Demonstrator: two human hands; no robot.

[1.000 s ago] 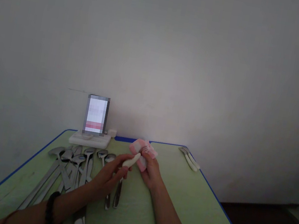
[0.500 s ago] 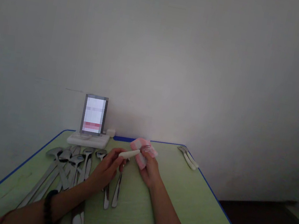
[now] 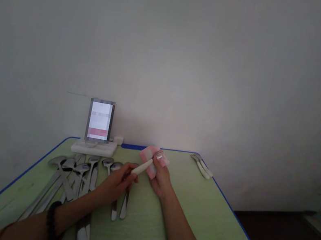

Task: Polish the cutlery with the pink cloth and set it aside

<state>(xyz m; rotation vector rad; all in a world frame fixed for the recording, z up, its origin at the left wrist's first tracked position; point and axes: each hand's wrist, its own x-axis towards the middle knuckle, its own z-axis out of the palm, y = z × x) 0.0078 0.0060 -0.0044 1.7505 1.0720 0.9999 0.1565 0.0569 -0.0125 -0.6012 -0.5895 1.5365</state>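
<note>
My left hand [image 3: 120,181] is closed on the white handle of a small fork [image 3: 143,167], held above the green table [image 3: 197,226]. The fork's metal head lies against a pink cloth [image 3: 151,159], which my right hand [image 3: 159,179] grips bunched around it. Both hands meet near the middle of the table, toward its far edge. A black bracelet [image 3: 50,224] sits on my left wrist.
Several metal spoons and ladles [image 3: 82,176] lie in a row on the left of the table. Two white-handled utensils [image 3: 201,168] rest at the far right corner. A blurred screen [image 3: 100,121] stands on a white base [image 3: 93,148] against the wall.
The fork's handle dipped flatter half a second ago and now tilts up toward the cloth again. The right hand keeps the cloth around the fork's head; the view shifted slightly.
</note>
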